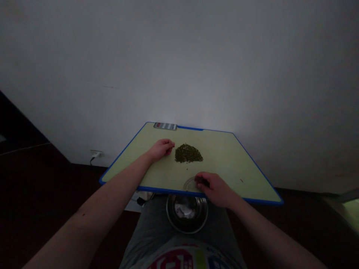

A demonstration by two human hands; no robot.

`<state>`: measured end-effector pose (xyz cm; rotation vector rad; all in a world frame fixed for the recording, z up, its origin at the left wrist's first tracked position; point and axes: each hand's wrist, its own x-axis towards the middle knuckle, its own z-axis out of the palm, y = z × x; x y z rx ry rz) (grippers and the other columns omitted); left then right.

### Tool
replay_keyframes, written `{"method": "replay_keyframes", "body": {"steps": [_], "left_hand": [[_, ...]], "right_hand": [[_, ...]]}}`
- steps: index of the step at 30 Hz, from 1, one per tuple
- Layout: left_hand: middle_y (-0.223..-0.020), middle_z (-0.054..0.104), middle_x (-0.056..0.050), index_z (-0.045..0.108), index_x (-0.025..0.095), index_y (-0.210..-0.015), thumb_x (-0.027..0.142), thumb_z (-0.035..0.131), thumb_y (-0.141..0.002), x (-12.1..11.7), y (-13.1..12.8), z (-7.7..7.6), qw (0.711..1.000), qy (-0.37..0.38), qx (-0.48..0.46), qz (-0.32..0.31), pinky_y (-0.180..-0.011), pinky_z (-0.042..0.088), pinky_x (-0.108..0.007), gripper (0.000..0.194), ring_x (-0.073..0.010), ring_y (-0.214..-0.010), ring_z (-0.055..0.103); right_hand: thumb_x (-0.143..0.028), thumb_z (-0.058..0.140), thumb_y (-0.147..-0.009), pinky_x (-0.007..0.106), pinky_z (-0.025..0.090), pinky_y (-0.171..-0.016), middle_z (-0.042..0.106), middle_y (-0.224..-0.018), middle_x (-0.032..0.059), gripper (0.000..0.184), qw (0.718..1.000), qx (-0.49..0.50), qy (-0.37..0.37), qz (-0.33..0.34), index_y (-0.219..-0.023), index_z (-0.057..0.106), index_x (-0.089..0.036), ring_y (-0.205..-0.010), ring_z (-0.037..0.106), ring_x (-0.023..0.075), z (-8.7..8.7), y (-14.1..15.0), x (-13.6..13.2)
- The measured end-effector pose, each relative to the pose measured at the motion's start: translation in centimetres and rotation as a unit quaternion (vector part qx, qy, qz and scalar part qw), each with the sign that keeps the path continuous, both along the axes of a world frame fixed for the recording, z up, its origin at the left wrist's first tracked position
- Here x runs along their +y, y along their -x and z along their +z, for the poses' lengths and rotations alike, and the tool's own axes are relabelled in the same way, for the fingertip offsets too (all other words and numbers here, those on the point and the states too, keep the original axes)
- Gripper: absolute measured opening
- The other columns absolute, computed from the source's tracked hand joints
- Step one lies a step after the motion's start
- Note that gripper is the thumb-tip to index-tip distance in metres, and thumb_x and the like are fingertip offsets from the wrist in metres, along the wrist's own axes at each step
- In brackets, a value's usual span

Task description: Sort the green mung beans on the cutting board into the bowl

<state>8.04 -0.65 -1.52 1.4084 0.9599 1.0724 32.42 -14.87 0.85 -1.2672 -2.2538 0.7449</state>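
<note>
A pile of small green beans or seeds (188,153) lies on the pale table top (224,157). My left hand (162,148) rests at the pile's left edge with its fingers curled together. Whatever it may hold is too small to see. Near the front edge, my right hand (213,187) is closed, thumb bent toward the curled fingers, and its inside is dark and hidden. Beside those fingertips a faint curved outline shows on the table. A shiny metal bowl (187,213) sits on my lap, just below the table's front edge.
A phone (165,126) with a lit screen lies at the table's back left. One small bean is apart from the pile, and a dark sliver (241,180) lies to the right. A wall (190,67) stands behind the table; a plugged-in socket (96,153) is on the left.
</note>
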Motion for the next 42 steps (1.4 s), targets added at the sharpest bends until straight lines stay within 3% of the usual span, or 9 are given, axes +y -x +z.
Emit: {"method": "replay_keyframes", "body": {"steps": [13,19,23,31,42], "left_hand": [[-0.047,0.046,0.004,0.051,0.016,-0.065,0.036,0.058,-0.070,0.0,0.1,-0.1,1.000,-0.008,-0.005,-0.007,-0.040,0.028,-0.020,0.022,-0.0062,-0.039,0.041],[-0.048,0.046,0.004,0.051,0.016,-0.065,0.036,0.058,-0.070,0.0,0.1,-0.1,1.000,-0.012,0.004,-0.004,-0.040,0.029,-0.021,0.022,-0.0061,-0.040,0.041],[-0.048,0.047,0.004,0.050,0.015,-0.064,0.036,0.058,-0.070,0.0,0.0,0.0,1.000,-0.015,0.012,-0.001,-0.040,0.029,-0.021,0.023,-0.0061,-0.040,0.041],[-0.048,0.045,0.005,0.050,0.016,-0.065,0.036,0.058,-0.069,0.0,0.1,-0.1,1.000,-0.009,-0.001,-0.006,-0.040,0.028,-0.020,0.022,-0.0058,-0.040,0.040],[-0.047,0.046,0.004,0.050,0.015,-0.065,0.037,0.059,-0.068,-0.1,0.0,0.1,1.000,-0.006,0.009,0.003,-0.041,0.029,-0.020,0.023,-0.0058,-0.039,0.040]], "right_hand": [[-0.016,0.047,-0.078,0.026,0.043,-0.068,0.063,-0.084,0.0036,0.015,1.000,0.008,0.010,-0.026,-0.090,0.057,-0.018,-0.075,0.057,0.0150,-0.2,-1.7,-0.8],[-0.018,0.049,-0.077,0.028,0.043,-0.074,0.064,-0.089,0.0062,0.018,0.992,-0.041,-0.043,-0.115,-0.093,0.058,-0.016,-0.080,0.058,0.0164,-0.7,-4.8,2.6],[-0.017,0.050,-0.077,0.027,0.042,-0.073,0.064,-0.089,0.0063,0.020,0.986,-0.069,-0.073,-0.134,-0.095,0.058,-0.016,-0.078,0.057,0.0159,-1.1,-4.1,5.4],[-0.013,0.051,-0.076,0.025,0.041,-0.072,0.064,-0.087,0.0050,0.022,0.993,-0.058,-0.079,-0.062,-0.097,0.058,-0.016,-0.078,0.057,0.0147,-0.6,1.0,6.3],[-0.012,0.051,-0.075,0.025,0.041,-0.068,0.064,-0.084,0.0035,0.017,0.999,-0.032,-0.034,-0.010,-0.089,0.058,-0.017,-0.075,0.057,0.0145,0.0,0.7,2.5]]}}
